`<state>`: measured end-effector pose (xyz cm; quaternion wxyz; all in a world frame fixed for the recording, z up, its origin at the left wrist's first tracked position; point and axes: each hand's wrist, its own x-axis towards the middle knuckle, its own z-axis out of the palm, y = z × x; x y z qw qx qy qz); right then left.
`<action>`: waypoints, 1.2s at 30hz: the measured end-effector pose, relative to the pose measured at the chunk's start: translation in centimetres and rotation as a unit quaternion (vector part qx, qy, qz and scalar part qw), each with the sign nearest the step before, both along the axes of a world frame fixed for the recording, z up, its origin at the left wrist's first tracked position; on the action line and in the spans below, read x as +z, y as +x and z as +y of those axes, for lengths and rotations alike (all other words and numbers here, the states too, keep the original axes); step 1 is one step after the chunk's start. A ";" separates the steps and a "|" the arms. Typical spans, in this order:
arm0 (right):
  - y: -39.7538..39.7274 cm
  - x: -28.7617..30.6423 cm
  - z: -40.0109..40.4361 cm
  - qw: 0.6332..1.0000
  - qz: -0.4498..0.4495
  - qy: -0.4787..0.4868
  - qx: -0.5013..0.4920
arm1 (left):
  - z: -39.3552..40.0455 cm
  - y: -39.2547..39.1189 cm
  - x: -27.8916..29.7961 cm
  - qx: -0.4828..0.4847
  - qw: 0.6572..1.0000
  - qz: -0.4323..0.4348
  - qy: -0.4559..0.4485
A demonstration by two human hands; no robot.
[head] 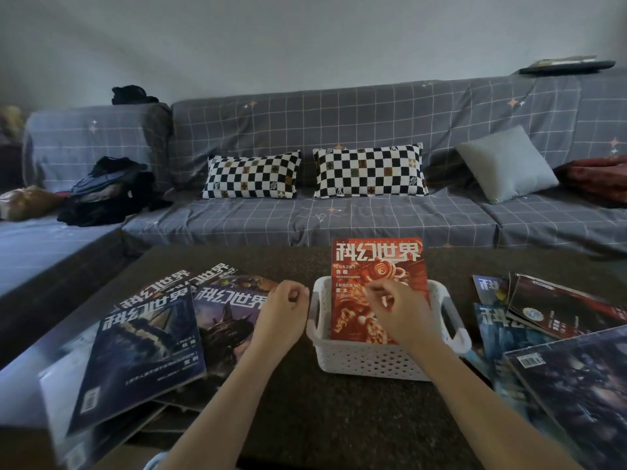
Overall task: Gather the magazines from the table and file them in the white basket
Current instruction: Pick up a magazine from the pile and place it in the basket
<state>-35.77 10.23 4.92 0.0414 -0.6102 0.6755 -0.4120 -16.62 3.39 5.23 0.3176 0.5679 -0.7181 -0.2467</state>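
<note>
A white basket (373, 359) with a perforated wall stands on the dark surface (322, 418), a little right of centre, and a red magazine (376, 262) stands upright inside it, its cover facing the camera and its top half rising above the rim. The right hand (395, 312) is over the basket in front of that cover, its grip loosely curled with the fingertips drawn near the thumb; whether it pinches the red magazine or only hovers before it cannot be told. The left hand (280, 315) is just left of the basket's near handle, its grip likewise loosely curled and holding nothing, above the edge of a purple-toned magazine (227, 320). That one belongs to a fanned pile on the left of the surface, where a dark blue magazine (146, 351) lies on top toward the near edge and two more titles (190, 278) peek out behind. On the right side lies another spread: a dark red-and-black magazine (563, 308) overlapping a blue one (502, 329), and a dark magazine with a barcode (576, 388) nearest the camera. Behind the surface runs a sofa (339, 120) in a grey checked cover carrying two black-and-white chequered cushions (368, 171), a plain grey cushion (507, 164) and a heap of dark clothes (108, 191) at the left
</note>
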 end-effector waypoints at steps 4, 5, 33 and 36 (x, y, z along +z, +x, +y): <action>6.4 0.4 -1.4 0.997 -0.022 -0.017 0.071 | 0.6 5.3 0.9 -0.004 1.000 0.003 -0.008; 8.0 0.4 -1.8 0.995 -0.031 -0.017 0.088 | 0.7 6.6 0.9 0.005 1.000 -0.007 0.002; 25.8 -6.7 -10.4 0.948 -0.121 0.260 0.136 | -1.5 25.3 -7.8 0.321 0.932 -0.090 0.145; 25.4 -6.3 -10.4 0.933 -0.130 0.303 0.141 | -1.1 26.0 -7.6 0.346 0.931 0.025 0.113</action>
